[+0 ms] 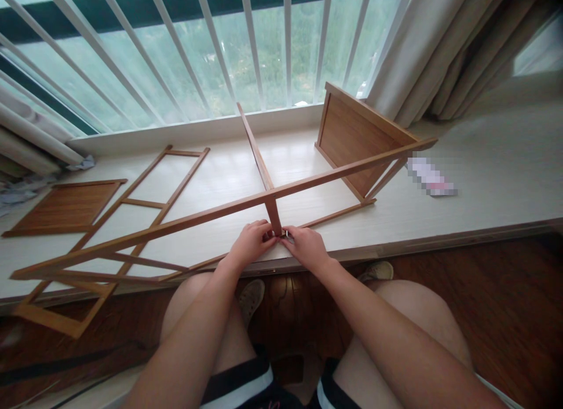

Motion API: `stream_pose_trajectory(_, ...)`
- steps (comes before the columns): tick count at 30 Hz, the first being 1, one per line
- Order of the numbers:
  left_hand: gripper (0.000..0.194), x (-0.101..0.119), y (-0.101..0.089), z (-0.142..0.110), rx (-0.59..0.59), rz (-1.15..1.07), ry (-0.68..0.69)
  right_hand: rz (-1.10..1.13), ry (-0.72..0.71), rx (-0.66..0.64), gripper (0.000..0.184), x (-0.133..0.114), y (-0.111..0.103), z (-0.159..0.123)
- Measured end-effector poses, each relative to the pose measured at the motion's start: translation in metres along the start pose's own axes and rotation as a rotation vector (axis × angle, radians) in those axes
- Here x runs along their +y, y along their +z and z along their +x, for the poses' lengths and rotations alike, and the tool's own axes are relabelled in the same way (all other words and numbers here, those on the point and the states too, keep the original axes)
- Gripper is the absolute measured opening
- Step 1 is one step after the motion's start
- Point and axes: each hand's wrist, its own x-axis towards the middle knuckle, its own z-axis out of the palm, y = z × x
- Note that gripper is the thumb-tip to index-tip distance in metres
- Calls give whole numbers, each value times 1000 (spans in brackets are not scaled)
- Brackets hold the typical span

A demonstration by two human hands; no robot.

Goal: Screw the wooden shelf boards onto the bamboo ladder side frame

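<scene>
In the head view, the wooden frame (220, 208) on the pale ledge (492, 169) looks light yet stiff, best held by its rails (352, 169), and near the ledge's front edge left hand (251, 243) and right hand (308, 249) bunch together at its crossbar (273, 214), pinching what, I can't tell.

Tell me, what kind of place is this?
It looks like a room in somebody's home, maybe a bedroom or living room, though I can't tell which. The clues are the long curtain, the white window bars and the dark wooden floor.
</scene>
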Motion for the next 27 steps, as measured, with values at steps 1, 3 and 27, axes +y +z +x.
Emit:
stream_pose_trajectory(1,13,0,0,0,2,-4,-1,1,-5,-5,35,1,0,1)
stream_pose_trajectory(3,13,0,1,0,4,-16,-3,-3,-16,-12,35,2,0,1)
stream_pose_trajectory(27,12,0,0,0,-5,-40,-6,-118,77,32,27,-10,3,-14)
